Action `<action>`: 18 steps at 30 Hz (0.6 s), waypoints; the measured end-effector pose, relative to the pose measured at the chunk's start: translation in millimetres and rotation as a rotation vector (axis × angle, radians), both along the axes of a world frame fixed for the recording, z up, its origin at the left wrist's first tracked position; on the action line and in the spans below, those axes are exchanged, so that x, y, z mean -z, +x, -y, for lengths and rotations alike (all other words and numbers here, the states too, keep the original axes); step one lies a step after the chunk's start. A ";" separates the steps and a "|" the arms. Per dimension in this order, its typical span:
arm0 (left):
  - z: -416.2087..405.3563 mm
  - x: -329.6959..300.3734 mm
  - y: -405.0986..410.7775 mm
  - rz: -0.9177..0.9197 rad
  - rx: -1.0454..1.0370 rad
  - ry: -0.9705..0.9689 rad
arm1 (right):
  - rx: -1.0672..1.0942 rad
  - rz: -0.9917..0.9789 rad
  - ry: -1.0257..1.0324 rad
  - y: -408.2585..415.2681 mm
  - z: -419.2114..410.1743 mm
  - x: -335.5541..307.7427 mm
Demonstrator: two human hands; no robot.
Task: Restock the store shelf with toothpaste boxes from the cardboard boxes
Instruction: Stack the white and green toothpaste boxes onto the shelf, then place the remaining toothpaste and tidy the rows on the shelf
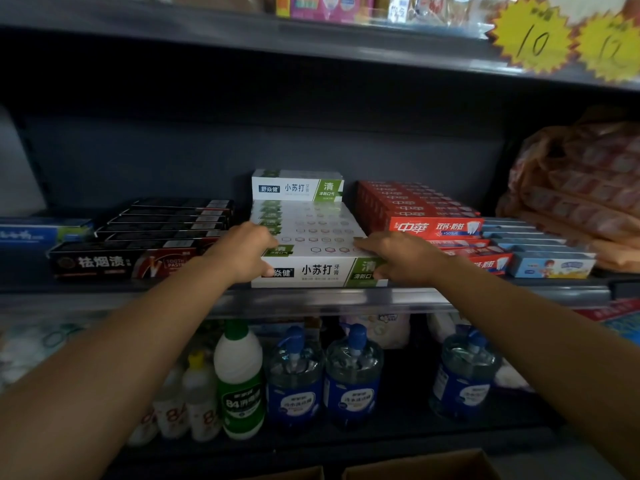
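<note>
A person's left hand [247, 249] and right hand [398, 258] grip opposite ends of the front white-and-green toothpaste box [320, 271], its long axis running left to right along the grey store shelf [346, 299] edge, between black toothpaste boxes [138, 247] and red toothpaste boxes [426, 213].

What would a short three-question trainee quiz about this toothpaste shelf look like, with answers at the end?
1. True or false: both hands are on the front white and green box.
2. Which boxes sit directly to the right of the white and green row? A) black boxes B) red boxes C) blue bottles
3. Fill in: one white and green box lies on top of the row at the ____.

Key
1. True: the left hand grips its left end, the right hand its right end.
2. B, the red boxes.
3. Back.
</note>
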State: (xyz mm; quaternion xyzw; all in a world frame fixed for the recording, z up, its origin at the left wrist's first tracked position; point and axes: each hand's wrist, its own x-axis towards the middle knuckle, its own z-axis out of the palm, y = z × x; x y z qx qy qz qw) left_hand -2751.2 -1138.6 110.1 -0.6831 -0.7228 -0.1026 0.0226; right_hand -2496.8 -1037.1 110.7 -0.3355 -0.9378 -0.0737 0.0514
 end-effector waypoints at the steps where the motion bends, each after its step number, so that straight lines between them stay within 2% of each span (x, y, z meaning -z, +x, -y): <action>1: 0.0 0.3 0.1 0.003 0.000 0.001 | 0.000 -0.002 -0.001 0.1 0.1 0.0; 10: 1.9 -3.1 2.5 0.022 -0.008 -0.024 | 0.008 0.020 -0.006 -1.6 0.6 -6.1; 18: 24.4 -23.8 7.0 0.011 0.003 0.011 | 0.010 0.047 0.092 -1.5 20.9 -28.1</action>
